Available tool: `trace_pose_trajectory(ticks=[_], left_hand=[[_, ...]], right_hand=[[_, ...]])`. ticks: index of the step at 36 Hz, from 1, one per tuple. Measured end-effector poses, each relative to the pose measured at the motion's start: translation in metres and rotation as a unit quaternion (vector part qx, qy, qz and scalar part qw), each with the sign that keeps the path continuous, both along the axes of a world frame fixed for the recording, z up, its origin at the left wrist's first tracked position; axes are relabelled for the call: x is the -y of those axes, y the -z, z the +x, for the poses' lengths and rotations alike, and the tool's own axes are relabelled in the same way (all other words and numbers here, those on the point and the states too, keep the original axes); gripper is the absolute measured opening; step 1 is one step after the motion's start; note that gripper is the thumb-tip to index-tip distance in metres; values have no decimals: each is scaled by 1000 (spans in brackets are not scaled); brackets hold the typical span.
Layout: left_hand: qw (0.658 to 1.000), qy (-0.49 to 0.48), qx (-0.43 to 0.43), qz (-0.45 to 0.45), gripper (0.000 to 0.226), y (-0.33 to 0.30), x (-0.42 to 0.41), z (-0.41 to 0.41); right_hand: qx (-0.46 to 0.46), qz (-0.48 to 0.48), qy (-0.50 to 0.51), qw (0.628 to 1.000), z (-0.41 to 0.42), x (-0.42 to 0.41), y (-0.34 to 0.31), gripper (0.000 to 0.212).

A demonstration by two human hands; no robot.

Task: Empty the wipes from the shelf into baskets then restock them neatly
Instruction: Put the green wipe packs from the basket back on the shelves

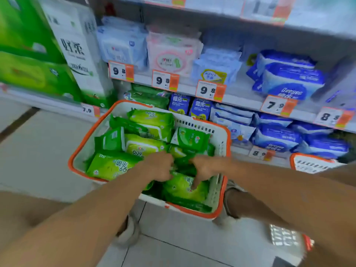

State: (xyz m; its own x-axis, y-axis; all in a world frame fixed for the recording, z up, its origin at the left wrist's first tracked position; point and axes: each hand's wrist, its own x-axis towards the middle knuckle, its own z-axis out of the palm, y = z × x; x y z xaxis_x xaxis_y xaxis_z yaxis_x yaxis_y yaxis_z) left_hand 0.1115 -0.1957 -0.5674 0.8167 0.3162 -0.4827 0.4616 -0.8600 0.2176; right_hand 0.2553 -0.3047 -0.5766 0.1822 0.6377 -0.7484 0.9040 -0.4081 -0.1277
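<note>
A white basket with an orange rim (81, 149) stands on the floor in front of the shelf, filled with several green wipe packs (111, 166). Both my hands reach into its near right part. My left hand (159, 166) has its fingers curled into the pile, around a dark green pack whose edges are hidden. My right hand (204, 168) points its fingers down onto a light green pack (183, 187); whether it grips that pack I cannot tell. A few green packs (148, 96) remain on the lower shelf behind the basket.
Blue and white wipe packs (277, 137) fill the lower shelf to the right, more packs (289, 78) sit above. A second orange-rimmed basket (312, 163) stands at the right. Large green tissue bundles (28, 54) are stacked at left. My knee (240, 201) is beside the basket.
</note>
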Motion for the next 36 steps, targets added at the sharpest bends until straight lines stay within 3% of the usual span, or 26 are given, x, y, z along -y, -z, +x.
trace_pose_trajectory(ticks=[1, 3, 7, 9, 11, 16, 24, 28, 32, 36], left_hand=[[999, 25, -13, 33, 25, 4, 5, -5], [994, 69, -14, 78, 22, 1, 11, -9], [994, 52, 35, 85, 36, -10, 3, -4], [994, 28, 54, 95, 36, -20, -9, -4], [995, -11, 64, 76, 37, -27, -21, -6], [995, -62, 71, 46, 43, -24, -43, -16], [987, -109, 120, 16, 28, -23, -61, -24], [983, -113, 141, -12, 26, -31, -63, -21], [982, -119, 128, -67, 72, -63, -65, -7], [989, -28, 125, -78, 115, -133, -64, 11]], right_hand=[[-11, 23, 13, 1000, -8, 2, 12, 99], [-22, 70, 22, 997, -26, 0, 30, 106], [12, 43, -36, 998, -57, -21, 29, 83], [-36, 59, -47, 996, -67, -35, 28, 72], [-90, 103, -1, 991, -74, -43, 35, 79], [-3, 123, 2, 992, -72, -53, 50, 47], [51, 210, -28, 976, -38, -52, 20, 25], [55, 253, -42, 965, -30, -44, 3, 29], [-5, 316, -19, 949, 10, -33, -57, 31], [-42, 428, 2, 903, 34, -33, -145, 25]])
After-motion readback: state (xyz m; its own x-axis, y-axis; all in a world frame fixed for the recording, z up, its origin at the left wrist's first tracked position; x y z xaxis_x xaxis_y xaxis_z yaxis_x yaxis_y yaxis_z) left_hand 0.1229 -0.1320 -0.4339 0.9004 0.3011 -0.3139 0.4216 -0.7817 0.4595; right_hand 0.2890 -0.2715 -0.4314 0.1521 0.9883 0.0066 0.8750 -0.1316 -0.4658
